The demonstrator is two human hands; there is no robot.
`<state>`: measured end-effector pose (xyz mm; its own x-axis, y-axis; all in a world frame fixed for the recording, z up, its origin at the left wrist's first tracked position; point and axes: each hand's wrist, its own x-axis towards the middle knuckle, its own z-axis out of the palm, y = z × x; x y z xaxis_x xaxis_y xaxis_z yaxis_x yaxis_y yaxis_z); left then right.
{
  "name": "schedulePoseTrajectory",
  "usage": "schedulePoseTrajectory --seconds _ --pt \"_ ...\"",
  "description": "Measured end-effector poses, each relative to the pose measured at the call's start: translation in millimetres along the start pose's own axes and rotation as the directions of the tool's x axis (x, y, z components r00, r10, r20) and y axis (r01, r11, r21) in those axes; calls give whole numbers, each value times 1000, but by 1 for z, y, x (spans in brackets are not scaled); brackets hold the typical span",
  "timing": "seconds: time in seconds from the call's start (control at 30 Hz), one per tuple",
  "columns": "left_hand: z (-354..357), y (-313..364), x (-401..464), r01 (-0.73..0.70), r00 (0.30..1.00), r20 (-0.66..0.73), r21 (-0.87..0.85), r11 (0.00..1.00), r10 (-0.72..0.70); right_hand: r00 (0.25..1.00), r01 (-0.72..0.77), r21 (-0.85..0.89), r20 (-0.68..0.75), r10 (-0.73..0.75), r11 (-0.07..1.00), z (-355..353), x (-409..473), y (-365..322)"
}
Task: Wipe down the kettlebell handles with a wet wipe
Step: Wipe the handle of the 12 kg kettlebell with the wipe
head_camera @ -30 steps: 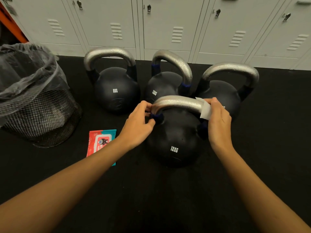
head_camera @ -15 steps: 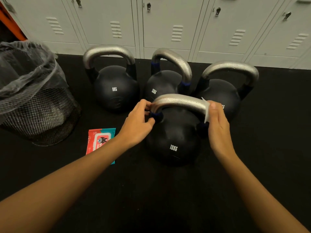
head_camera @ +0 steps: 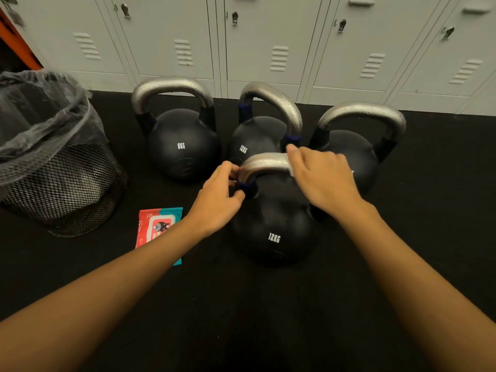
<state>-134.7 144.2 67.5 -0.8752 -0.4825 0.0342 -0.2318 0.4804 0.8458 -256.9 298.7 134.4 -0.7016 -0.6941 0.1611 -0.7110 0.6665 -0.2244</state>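
Observation:
Several black kettlebells with silver handles stand on the dark floor. The nearest, marked 12KG (head_camera: pixel 273 226), has my left hand (head_camera: pixel 217 202) pinching the left base of its handle (head_camera: pixel 264 162). My right hand (head_camera: pixel 322 178) lies over the right half of that handle, pressing a white wet wipe (head_camera: pixel 292 171) of which only a small edge shows under the fingers. Behind stand an 8KG bell (head_camera: pixel 182 146), another 12KG bell (head_camera: pixel 257 140) and a third bell (head_camera: pixel 357 151) at the right.
A black mesh bin (head_camera: pixel 59 178) lined with a clear bag stands at the left. A red and teal wipes packet (head_camera: pixel 158 229) lies on the floor beside my left forearm. Grey lockers (head_camera: pixel 268 41) run along the back.
My right hand has slid leftward and up along the handle from its right end, covering most of the wipe. My left hand has stayed at the handle's left base.

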Motion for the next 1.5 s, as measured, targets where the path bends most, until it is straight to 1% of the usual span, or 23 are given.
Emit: schedulePoseTrajectory --seconds 0.03,0.07,0.13,0.17,0.27,0.37,0.43,0.57,0.63,0.7,0.77,0.8,0.83,0.9,0.97,1.03,1.1,1.13,1.2,1.27,1.3,1.4,1.5 --pt "-1 0 0 2 1000 1 -8 1000 -2 996 88 -149 4 -89 985 2 7 -11" --pt "-1 1 0 6 1000 4 -24 1000 -6 987 159 -256 8 -163 953 6 14 -21" --pt "-3 2 -2 22 1000 17 -95 995 -20 968 250 -376 68 -242 892 14 21 -43" --pt "-4 2 -3 34 999 29 -133 990 -30 957 279 -433 49 -287 857 22 24 -49" --pt "-7 1 -7 59 996 70 -172 983 -48 901 288 -528 -132 -413 799 40 19 -46" --pt "-8 -1 -8 64 995 83 -202 977 -48 846 329 -529 -203 -493 783 50 7 -16" --pt "-9 0 -8 65 996 77 -212 975 -49 819 330 -495 -274 -505 804 48 -2 3" --pt "-8 2 -8 67 995 89 -209 976 -49 876 248 -409 -293 -384 878 37 -26 33" --pt "-9 2 -8 68 994 92 -206 976 -49 918 211 -287 -269 -290 934 35 -37 50" --pt "-9 2 -8 71 994 93 -198 978 -53 966 190 -23 -172 -191 982 30 -43 58" --pt "-8 2 -7 70 994 91 -193 979 -53 995 97 265 -34 -91 959 21 -41 56" --pt "-8 3 -7 69 994 93 -191 979 -52 998 47 342 21 -58 938 14 -37 53" --pt "-8 3 -7 69 994 94 -189 979 -52 997 -1 377 72 -28 926 7 -30 49" --pt "-9 4 -6 67 994 97 -187 980 -49 980 -90 396 201 10 914 -8 -12 38" --pt "-9 5 -6 62 994 101 -173 983 -45 932 -124 363 361 -17 923 -19 11 25" --pt "-9 6 -5 61 994 105 -162 985 -45 855 -155 352 516 -53 923 -21 33 10" --pt "-9 7 -6 63 994 102 -166 984 -47 765 -225 330 642 -43 917 -19 52 -5" --pt "-9 7 -6 68 993 105 -165 984 -51 722 -245 294 691 -28 924 -18 59 -11" --pt "-10 9 -6 78 991 119 -157 984 -60 657 -224 212 753 -14 951 -19 67 -22" --pt "-11 9 -6 84 989 130 -159 984 -63 640 -197 188 768 -19 962 -23 67 -25" --pt "-11 9 -6 84 989 132 -162 983 -63 644 -215 187 765 -5 959 -27 65 -23" --pt "-11 9 -6 85 989 133 -153 985 -65 681 -293 208 730 51 933 -35 55 0" --pt "-10 10 -5 83 990 129 -146 986 -64 700 -321 233 711 65 918 -36 50 17"
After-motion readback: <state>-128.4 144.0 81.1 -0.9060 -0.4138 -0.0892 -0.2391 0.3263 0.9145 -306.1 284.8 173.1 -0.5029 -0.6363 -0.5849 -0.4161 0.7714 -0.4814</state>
